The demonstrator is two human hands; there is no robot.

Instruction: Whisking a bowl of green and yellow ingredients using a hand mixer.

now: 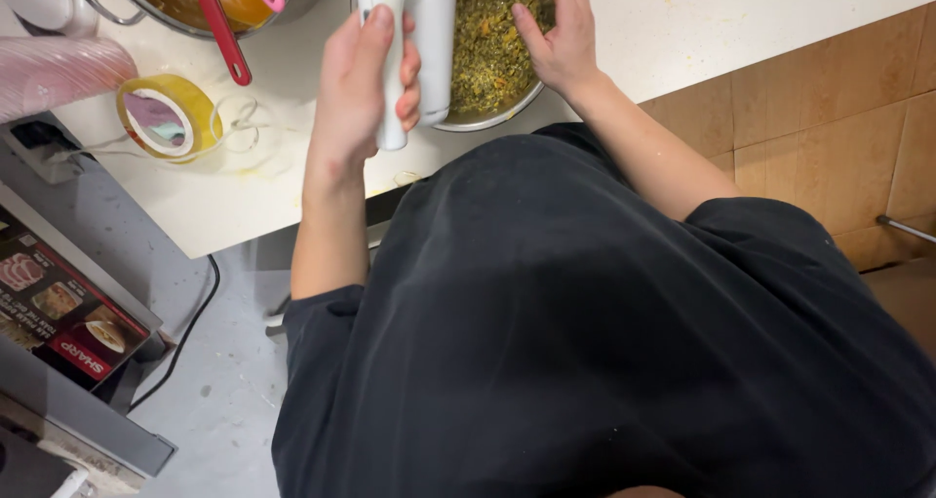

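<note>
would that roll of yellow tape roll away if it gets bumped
Probably not: the roll of yellow tape lies flat on the white counter, so a nudge would likely slide it. It looks light, being a hollow ring. Stood on edge, it could well roll.

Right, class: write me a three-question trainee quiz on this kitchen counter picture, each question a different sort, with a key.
1. True or false: the left hand grips a white handle.
2. Multiple choice: the right hand is at the rim of A) the pot, B) the bowl of green-yellow mix, C) the tape roll.
3. Fill in: the tape roll lies on the ____ counter, below the pot holding a red utensil.

Key: 1 true; 2 B; 3 white.
</note>
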